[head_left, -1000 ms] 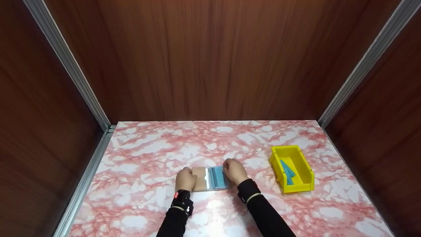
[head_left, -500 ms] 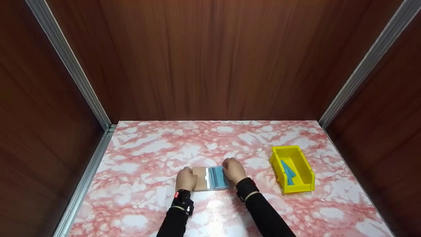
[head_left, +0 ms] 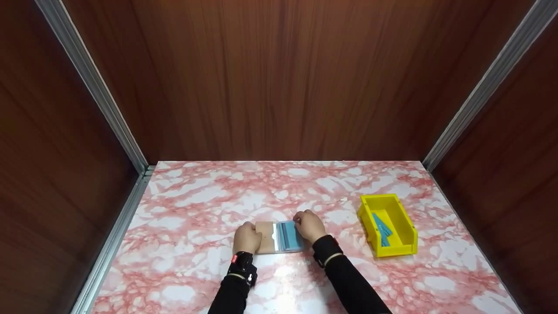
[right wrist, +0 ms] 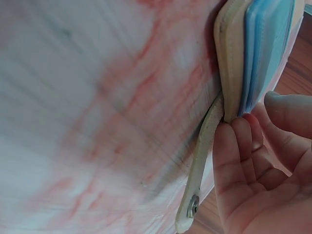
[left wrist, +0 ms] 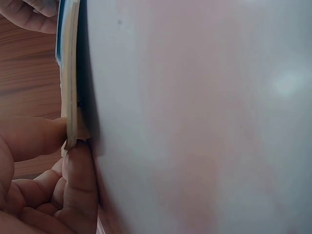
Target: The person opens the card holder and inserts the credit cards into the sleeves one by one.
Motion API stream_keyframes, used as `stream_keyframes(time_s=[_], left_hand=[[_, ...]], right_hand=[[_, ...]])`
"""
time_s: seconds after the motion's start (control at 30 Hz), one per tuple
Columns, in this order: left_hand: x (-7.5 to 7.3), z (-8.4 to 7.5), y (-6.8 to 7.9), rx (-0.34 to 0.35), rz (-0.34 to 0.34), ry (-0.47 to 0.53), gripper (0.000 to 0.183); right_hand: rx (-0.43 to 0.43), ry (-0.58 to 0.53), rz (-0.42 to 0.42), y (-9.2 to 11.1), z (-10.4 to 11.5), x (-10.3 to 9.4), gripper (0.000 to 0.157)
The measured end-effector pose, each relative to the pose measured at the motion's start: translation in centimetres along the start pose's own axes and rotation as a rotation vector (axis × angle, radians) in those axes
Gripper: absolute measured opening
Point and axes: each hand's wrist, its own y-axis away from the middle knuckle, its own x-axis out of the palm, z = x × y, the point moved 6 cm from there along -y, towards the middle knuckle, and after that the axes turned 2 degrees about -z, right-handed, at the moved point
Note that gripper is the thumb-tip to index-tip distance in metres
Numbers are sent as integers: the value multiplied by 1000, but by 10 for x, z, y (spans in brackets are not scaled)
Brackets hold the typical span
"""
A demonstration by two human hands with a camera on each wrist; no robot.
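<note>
An unfolded tan card holder [head_left: 265, 237] lies on the table, its clear sleeves with blue cards [head_left: 291, 235] to the right. At its left end my left hand [head_left: 246, 238] pinches the tan cover between thumb and finger; the left wrist view shows the cover [left wrist: 71, 73] edge-on in that grip. My right hand [head_left: 311, 226] is at the right end. Seen from the right wrist, its curled fingers [right wrist: 239, 141] touch the lower edge of the cover and sleeves [right wrist: 265, 44], the thumb close above. A strap with a metal snap [right wrist: 193, 206] sticks out beside those fingers.
A yellow bin [head_left: 392, 249] stands to the right of my right hand, with blue cards or flat pieces [head_left: 382, 229] inside. The marbled red-and-white table [head_left: 200, 196] is enclosed by brown wood-grain panels [head_left: 279, 87] at the back and sides.
My right hand has shifted very slightly to the left at the card holder's right end. The left hand and the card holder look almost unchanged.
</note>
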Motion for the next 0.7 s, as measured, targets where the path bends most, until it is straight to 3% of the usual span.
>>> stream_keyframes(time_s=[0.47,0.7], left_hand=[[-3,-1,1,41,-19,9,11],[-1,0,0,19,-8,10,12]], right_hand=[[0,-11,-23,-1,4,-6,8],[48,-36,3,-3,4,-6,6]])
